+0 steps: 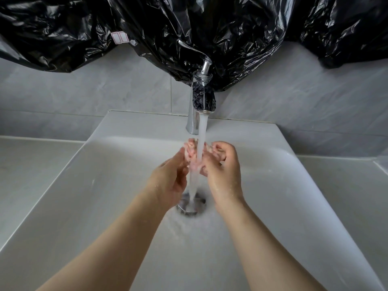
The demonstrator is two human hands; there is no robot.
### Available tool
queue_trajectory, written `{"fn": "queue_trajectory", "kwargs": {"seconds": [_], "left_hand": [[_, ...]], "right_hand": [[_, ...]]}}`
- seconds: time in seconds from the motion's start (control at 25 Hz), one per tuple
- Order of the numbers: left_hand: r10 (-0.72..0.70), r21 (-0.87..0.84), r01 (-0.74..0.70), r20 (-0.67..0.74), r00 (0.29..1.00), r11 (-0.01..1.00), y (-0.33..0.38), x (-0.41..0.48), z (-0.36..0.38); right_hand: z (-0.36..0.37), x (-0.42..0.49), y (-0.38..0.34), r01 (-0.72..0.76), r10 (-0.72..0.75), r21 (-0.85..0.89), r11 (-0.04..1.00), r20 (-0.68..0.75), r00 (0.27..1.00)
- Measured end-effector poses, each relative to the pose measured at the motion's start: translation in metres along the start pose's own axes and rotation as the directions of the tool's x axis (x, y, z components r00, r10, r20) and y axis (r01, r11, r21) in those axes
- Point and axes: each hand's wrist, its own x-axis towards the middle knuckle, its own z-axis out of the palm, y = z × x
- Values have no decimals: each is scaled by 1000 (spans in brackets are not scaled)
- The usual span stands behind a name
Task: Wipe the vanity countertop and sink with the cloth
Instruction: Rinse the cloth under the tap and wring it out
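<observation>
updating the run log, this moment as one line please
step: rinsing cloth | left hand: holds cloth | right hand: holds cloth | faucet: running | position: over drain

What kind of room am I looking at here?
Most likely a bathroom: a white sink with a chrome tap running into the drain, grey wall tiles behind it, and the left hand and right hand holding a pinkish cloth under the stream. Black plastic covers the wall above.
</observation>
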Motion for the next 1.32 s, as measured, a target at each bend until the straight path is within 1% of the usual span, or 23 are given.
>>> {"fn": "queue_trajectory", "kwargs": {"seconds": [0.08,0.12,0.16,0.2,0.24,0.28,0.32,0.36,0.4,0.48,0.56,0.6,0.68,0.76,0.8,0.84,0.92,1.0,1.08,1.16,1.2,1.24,1.32], "left_hand": [[-99,-88,106,81,992,991,-2,-3,5],[-103,-82,116,150,983,990,-2,-6,8],[-72,-32,80,197,978,996,-2,-7,9],[-25,58,14,194,981,998,0,-9,10],[15,178,-41,141,990,983,1,-9,9],[28,307,-48,70,997,950,3,-8,7],[23,408,-26,12,1000,913,3,-6,4],[-15,452,21,-17,1000,892,4,-7,3],[-67,444,61,-2,998,894,5,-7,1],[-138,310,82,164,977,947,5,-10,1],[-130,257,48,310,942,965,5,-13,0],[-115,279,23,318,941,960,5,-14,-1],[-77,438,-26,216,973,899,6,-18,4],[-7,643,-39,68,998,765,10,-22,12],[8,695,-39,48,999,718,14,-25,13],[7,723,-53,67,998,689,19,-27,15],[-36,732,-102,170,985,674,28,-34,21],[-19,745,-136,196,980,652,32,-35,22],[-1,806,-175,213,977,566,33,-40,31],[-18,856,-154,187,982,494,34,-43,37],[-27,837,-125,165,986,533,36,-43,36],[-50,778,-88,152,987,622,39,-43,36],[-153,626,-23,226,962,780,42,-43,37]], "right_hand": [[-2,-8,-7,106,-106,-234,966,11,994],[-4,-10,-7,113,-96,-340,934,68,993],[-6,-12,-8,106,-55,-381,918,142,988],[-9,-13,-9,76,-6,-351,933,197,980],[-11,-13,-9,31,30,-275,961,215,976],[-13,-13,-9,-17,57,-208,978,191,980],[-15,-13,-7,-36,66,-192,981,150,986],[-16,-12,-4,-37,63,-216,976,112,992],[-17,-12,-2,-40,66,-246,969,98,993],[-17,-12,3,-65,96,-274,960,105,990],[-17,-13,4,-68,106,-291,954,114,988],[-16,-13,3,-58,99,-306,950,122,988],[-19,-16,-1,-46,93,-314,948,136,986],[-21,-17,-8,-65,108,-324,944,118,987],[-22,-17,-11,-78,118,-332,940,101,988],[-24,-17,-15,-86,122,-333,939,88,989],[-27,-17,-23,-82,113,-340,937,73,991],[-29,-18,-26,-92,125,-362,928,67,990],[-33,-19,-25,-102,143,-349,932,94,985],[-36,-17,-28,-102,144,-333,937,103,984],[-36,-14,-34,-79,117,-344,936,92,989],[-36,-10,-41,-37,64,-377,926,61,996],[-33,-2,-63,91,-102,-411,907,-4,995]]}}
